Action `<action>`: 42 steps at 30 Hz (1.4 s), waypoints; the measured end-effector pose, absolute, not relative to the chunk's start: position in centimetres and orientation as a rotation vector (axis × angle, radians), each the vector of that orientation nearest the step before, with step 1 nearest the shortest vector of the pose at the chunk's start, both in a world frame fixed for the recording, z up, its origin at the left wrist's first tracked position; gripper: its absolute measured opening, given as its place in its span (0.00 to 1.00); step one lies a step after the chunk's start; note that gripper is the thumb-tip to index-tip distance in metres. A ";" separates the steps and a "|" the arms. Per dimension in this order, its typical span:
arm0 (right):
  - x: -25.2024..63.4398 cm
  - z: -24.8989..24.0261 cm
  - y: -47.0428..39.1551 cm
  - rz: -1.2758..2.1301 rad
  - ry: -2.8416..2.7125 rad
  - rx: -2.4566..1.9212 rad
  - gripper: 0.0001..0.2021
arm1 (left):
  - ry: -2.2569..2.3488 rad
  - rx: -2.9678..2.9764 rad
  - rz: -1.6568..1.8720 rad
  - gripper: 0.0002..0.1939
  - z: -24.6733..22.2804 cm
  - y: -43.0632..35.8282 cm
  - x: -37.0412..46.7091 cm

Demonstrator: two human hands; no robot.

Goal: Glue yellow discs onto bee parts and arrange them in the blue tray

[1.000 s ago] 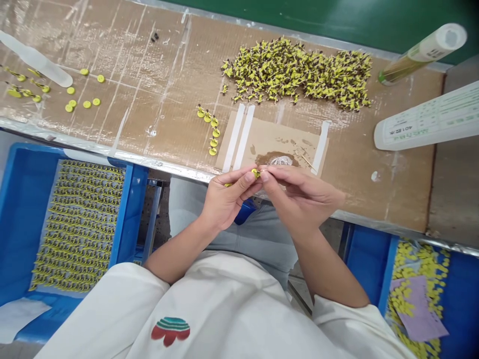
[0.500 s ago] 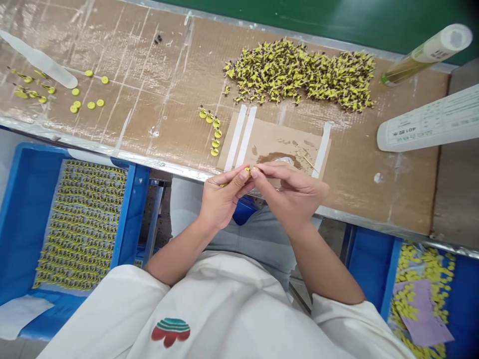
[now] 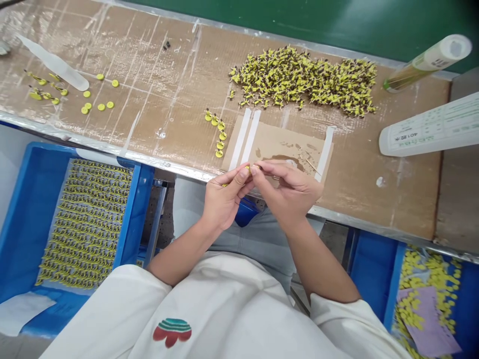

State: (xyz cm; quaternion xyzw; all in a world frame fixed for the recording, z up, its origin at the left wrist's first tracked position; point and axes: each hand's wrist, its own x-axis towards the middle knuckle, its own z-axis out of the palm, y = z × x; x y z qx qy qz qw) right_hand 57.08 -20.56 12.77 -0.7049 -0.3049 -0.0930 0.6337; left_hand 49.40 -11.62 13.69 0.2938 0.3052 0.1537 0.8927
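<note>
My left hand and my right hand meet fingertip to fingertip at the near edge of the cardboard-covered bench. Between the fingertips sits a small yellow part, mostly hidden; both hands pinch it. Just beyond the hands lies a taped cardboard pad with a brown stain. A short row of small yellow parts lies to the left of the pad. A large heap of yellow-and-brown parts lies farther back.
A blue bin at lower left holds rows of yellow parts. Another blue bin at lower right holds loose yellow discs and a purple sheet. Yellow discs, a clear plastic tube, a green-topped tube and a white labelled roll lie on the bench.
Both hands have stayed joined on the small part, with the right hand's fingers drawing in closer. The view has shifted slightly.
</note>
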 end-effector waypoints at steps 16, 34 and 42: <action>56.9 13.1 -19.4 -0.168 -0.697 -1.605 0.04 | 0.614 0.600 0.371 0.11 14.0 -10.9 49.0; 60.8 17.8 -16.1 -0.007 -0.606 -1.599 0.09 | 0.568 0.471 0.358 0.12 15.5 -9.3 47.9; 69.3 14.6 -10.7 0.013 -0.953 -2.203 0.02 | 0.576 0.373 0.360 0.14 15.4 -8.4 47.2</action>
